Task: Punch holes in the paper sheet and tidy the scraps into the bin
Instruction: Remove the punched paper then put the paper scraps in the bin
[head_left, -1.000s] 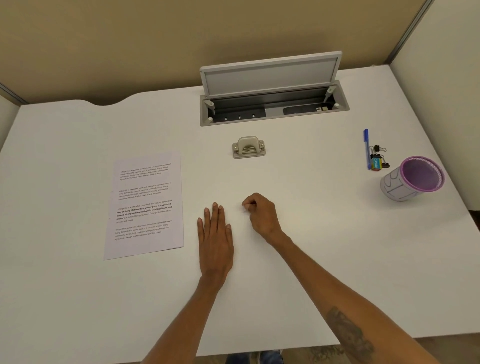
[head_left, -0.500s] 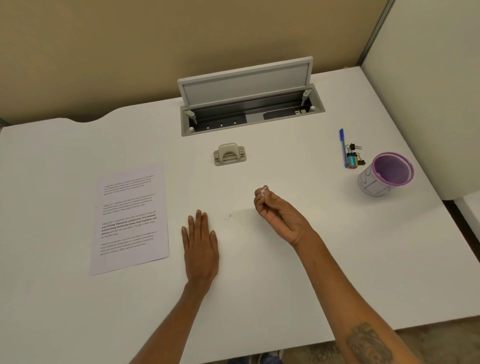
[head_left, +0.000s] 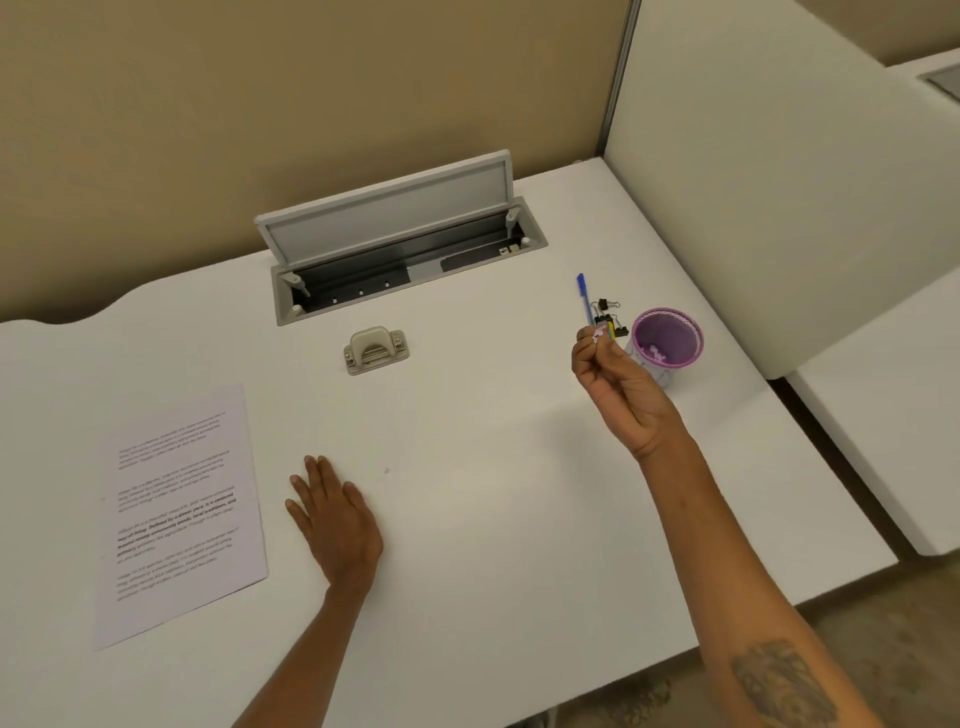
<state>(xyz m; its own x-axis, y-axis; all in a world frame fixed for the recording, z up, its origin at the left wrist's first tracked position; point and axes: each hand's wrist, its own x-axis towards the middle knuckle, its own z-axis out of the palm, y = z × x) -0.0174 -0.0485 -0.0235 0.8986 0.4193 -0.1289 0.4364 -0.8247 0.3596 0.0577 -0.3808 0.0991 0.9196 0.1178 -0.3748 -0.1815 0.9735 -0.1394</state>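
Purple mesh marks the bin (head_left: 697, 340); my right hand (head_left: 621, 397) has lifted off the desk (head_left: 493, 519) and swung over to just left of its rim, fingertips pinched on a few tiny paper scraps (head_left: 598, 332). My left hand (head_left: 337, 519) stays flat with straight fingers, well left of the bin, and the paper sheet (head_left: 182, 514) lies further left again, while the hole punch (head_left: 376, 349) sits idle. I judge this the tidying stage: only a short carry over the rim and a release remain for this pinch.
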